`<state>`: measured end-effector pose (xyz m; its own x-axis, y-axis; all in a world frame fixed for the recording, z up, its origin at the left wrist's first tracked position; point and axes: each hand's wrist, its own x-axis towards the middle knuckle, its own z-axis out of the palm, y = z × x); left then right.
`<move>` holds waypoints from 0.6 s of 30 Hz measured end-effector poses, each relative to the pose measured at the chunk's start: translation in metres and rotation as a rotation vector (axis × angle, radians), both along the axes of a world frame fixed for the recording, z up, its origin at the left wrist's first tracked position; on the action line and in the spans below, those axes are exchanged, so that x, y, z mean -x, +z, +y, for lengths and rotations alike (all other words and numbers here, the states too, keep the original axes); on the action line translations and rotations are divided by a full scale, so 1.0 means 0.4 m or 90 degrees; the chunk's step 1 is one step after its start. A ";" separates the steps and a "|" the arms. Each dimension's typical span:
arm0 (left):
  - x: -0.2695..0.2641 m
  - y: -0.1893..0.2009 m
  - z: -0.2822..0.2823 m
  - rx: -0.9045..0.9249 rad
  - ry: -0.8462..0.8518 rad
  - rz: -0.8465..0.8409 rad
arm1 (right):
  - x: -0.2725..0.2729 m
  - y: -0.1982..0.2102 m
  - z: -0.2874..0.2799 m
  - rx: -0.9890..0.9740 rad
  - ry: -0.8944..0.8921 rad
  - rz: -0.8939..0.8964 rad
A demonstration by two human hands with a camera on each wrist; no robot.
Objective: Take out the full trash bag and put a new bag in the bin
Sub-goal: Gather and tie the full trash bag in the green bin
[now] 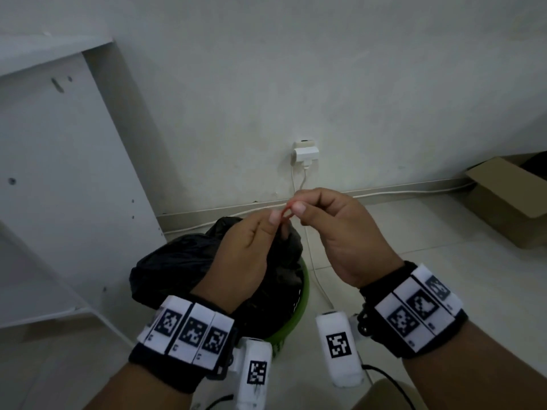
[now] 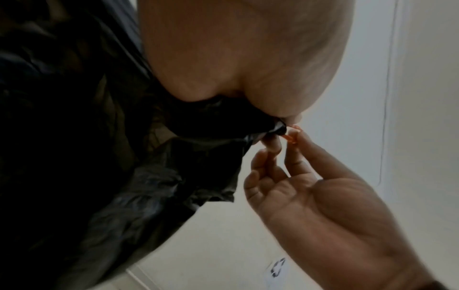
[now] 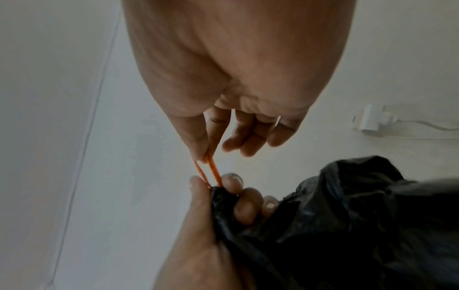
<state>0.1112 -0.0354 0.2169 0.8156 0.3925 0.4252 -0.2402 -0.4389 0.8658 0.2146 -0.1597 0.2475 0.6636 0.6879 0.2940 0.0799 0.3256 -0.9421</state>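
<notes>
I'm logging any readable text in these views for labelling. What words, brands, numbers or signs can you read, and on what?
None can be read.
Wrist bands: black-and-white square code markers, no letters; tiny marks beneath them are too small to read.
White wrist camera housings: one code marker each, no words.
Cardboard box: no print visible.
Wall plug: no readable marking.
Black trash bag: plain.

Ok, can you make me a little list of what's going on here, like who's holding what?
left hand: grips the gathered neck of the black trash bag
right hand: pinches the orange rubber band, pulled taut from the bag's neck
bin: green, bag still sitting in it
bag: bunched shut, not yet tied
nearby: cardboard box, wall plug
</notes>
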 end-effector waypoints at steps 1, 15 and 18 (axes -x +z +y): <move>-0.003 -0.013 0.015 -0.081 0.014 0.002 | -0.001 -0.007 0.001 -0.011 0.011 0.044; 0.103 -0.178 0.149 -0.608 0.215 0.138 | -0.013 -0.131 -0.001 0.108 -0.011 0.082; 0.132 -0.232 0.193 -0.671 0.257 0.146 | -0.033 -0.159 -0.029 0.334 -0.083 -0.213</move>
